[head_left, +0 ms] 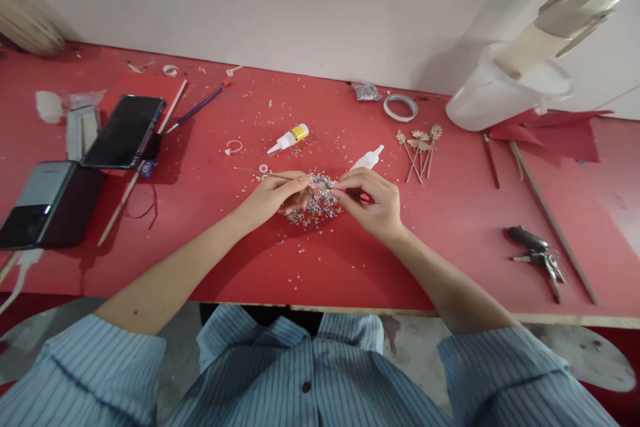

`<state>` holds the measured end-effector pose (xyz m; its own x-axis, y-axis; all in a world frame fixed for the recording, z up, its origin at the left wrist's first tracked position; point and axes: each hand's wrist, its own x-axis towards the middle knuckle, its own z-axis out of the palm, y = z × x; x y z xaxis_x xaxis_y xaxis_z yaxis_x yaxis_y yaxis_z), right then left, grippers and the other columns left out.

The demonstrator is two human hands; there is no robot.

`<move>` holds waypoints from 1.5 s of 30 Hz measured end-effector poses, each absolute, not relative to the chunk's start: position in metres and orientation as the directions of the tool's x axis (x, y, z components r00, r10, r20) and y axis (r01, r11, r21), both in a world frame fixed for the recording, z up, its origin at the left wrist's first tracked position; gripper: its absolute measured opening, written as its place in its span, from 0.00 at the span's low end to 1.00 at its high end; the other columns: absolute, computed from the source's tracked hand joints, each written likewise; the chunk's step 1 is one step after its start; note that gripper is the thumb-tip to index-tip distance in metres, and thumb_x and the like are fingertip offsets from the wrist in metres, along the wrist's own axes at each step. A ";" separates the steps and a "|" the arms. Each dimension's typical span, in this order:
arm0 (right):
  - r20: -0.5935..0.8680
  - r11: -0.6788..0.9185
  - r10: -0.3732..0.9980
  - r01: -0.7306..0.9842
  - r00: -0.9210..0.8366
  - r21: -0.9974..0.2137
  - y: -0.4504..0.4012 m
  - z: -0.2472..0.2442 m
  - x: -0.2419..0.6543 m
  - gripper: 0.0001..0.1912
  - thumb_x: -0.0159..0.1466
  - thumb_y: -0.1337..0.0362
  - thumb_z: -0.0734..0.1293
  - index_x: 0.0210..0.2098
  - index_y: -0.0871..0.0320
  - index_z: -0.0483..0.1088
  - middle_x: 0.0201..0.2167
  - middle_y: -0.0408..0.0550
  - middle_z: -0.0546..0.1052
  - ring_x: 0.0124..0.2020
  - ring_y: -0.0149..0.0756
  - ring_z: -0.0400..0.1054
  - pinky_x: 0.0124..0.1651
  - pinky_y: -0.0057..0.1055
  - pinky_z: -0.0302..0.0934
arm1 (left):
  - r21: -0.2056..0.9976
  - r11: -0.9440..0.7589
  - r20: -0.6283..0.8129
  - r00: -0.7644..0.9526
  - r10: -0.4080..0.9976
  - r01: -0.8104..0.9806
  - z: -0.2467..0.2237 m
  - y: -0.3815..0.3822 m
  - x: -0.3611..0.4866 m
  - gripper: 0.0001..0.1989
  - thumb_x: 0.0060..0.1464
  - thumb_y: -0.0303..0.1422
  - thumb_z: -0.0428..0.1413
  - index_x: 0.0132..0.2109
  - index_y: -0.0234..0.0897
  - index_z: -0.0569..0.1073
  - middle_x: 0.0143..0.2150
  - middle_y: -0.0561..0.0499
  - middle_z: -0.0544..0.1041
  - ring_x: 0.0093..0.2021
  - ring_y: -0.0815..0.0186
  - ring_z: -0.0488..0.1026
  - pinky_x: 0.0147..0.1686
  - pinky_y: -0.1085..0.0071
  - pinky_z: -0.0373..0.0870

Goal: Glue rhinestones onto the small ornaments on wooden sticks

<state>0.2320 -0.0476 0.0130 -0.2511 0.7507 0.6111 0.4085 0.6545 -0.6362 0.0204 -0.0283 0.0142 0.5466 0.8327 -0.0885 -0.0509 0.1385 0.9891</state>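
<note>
My left hand (273,200) is closed on a thin stick (253,171), which points out to the left. At its other end, by my fingertips, is a small decorated piece (320,183), too small to make out clearly. My right hand (367,200) pinches a thin dark tool (354,196), perhaps tweezers, its tip close to that piece. Below both hands lies a pile of shiny multicoloured chips (316,212). A glue bottle with a yellow label (291,138) lies beyond my left hand. Just behind my right hand is a white bottle (369,158), partly hidden.
Sticks with carved tops (421,147) and a tape roll (401,108) lie to the right, near a white bucket (475,97). Keys (540,257) lie at front right. A phone (125,131), power bank (50,207) and blue brush (197,107) occupy the left.
</note>
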 end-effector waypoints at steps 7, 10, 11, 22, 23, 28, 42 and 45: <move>0.634 0.675 0.730 0.417 -0.257 -0.608 -0.047 0.013 0.232 0.04 0.59 0.70 0.69 0.34 0.56 0.73 0.31 0.44 0.76 0.32 0.31 0.70 0.32 0.30 0.65 | 0.990 0.134 -0.087 0.550 0.831 -0.045 0.013 -0.029 0.021 0.14 0.61 0.39 0.50 0.35 0.34 0.75 0.23 0.54 0.70 0.18 0.76 0.60 0.17 0.78 0.55; 0.644 0.684 0.720 0.423 -0.259 -0.594 -0.047 0.013 0.232 0.04 0.59 0.71 0.69 0.34 0.56 0.73 0.31 0.45 0.75 0.32 0.31 0.70 0.32 0.30 0.66 | 0.990 0.136 -0.088 0.551 0.830 -0.045 0.014 -0.029 0.022 0.14 0.61 0.39 0.50 0.35 0.34 0.75 0.23 0.54 0.69 0.18 0.76 0.60 0.17 0.78 0.55; 0.649 0.689 0.715 0.423 -0.262 -0.588 -0.047 0.012 0.232 0.04 0.59 0.71 0.69 0.34 0.56 0.73 0.31 0.45 0.75 0.31 0.31 0.70 0.32 0.30 0.66 | 0.990 0.136 -0.089 0.550 0.830 -0.045 0.014 -0.029 0.022 0.14 0.61 0.39 0.50 0.35 0.34 0.74 0.23 0.54 0.69 0.18 0.76 0.60 0.17 0.78 0.55; 0.677 0.719 0.683 0.419 -0.276 -0.555 -0.046 0.013 0.232 0.06 0.58 0.71 0.70 0.35 0.56 0.73 0.31 0.46 0.76 0.31 0.31 0.71 0.31 0.29 0.67 | 0.992 0.123 -0.083 0.546 0.833 -0.038 0.014 -0.028 0.021 0.16 0.61 0.40 0.51 0.31 0.34 0.74 0.23 0.54 0.70 0.18 0.77 0.60 0.17 0.78 0.55; 0.677 0.718 0.684 0.420 -0.273 -0.555 -0.046 0.013 0.232 0.06 0.58 0.72 0.70 0.35 0.56 0.73 0.31 0.46 0.76 0.31 0.31 0.71 0.31 0.30 0.67 | 0.992 0.123 -0.082 0.547 0.833 -0.039 0.014 -0.028 0.021 0.16 0.61 0.40 0.51 0.31 0.34 0.74 0.23 0.54 0.70 0.18 0.77 0.60 0.18 0.78 0.55; 0.675 0.714 0.688 0.417 -0.266 -0.563 -0.047 0.012 0.233 0.07 0.58 0.72 0.70 0.35 0.56 0.73 0.31 0.46 0.76 0.32 0.31 0.71 0.33 0.31 0.67 | 0.991 0.123 -0.080 0.547 0.833 -0.043 0.014 -0.029 0.021 0.16 0.61 0.40 0.51 0.32 0.34 0.75 0.23 0.54 0.70 0.18 0.77 0.60 0.17 0.77 0.55; 0.675 0.717 0.684 0.424 -0.278 -0.553 -0.046 0.012 0.233 0.05 0.59 0.70 0.69 0.35 0.56 0.73 0.32 0.45 0.76 0.32 0.32 0.71 0.32 0.30 0.67 | 0.991 0.134 -0.101 0.542 0.834 -0.022 0.015 -0.029 0.021 0.15 0.60 0.40 0.51 0.32 0.34 0.74 0.23 0.54 0.70 0.18 0.76 0.60 0.17 0.78 0.54; 0.677 0.720 0.681 0.425 -0.278 -0.549 -0.046 0.012 0.233 0.05 0.59 0.70 0.69 0.35 0.55 0.73 0.31 0.45 0.76 0.32 0.32 0.71 0.32 0.30 0.68 | 0.991 0.135 -0.100 0.547 0.831 -0.025 0.015 -0.029 0.021 0.15 0.60 0.40 0.51 0.32 0.34 0.74 0.23 0.54 0.70 0.18 0.76 0.60 0.17 0.77 0.54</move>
<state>0.2332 -0.0463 0.0120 -0.2778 0.6811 0.6775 0.4252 0.7195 -0.5490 0.0209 -0.0294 0.0148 0.5466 0.8314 -0.0996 -0.0250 0.1351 0.9905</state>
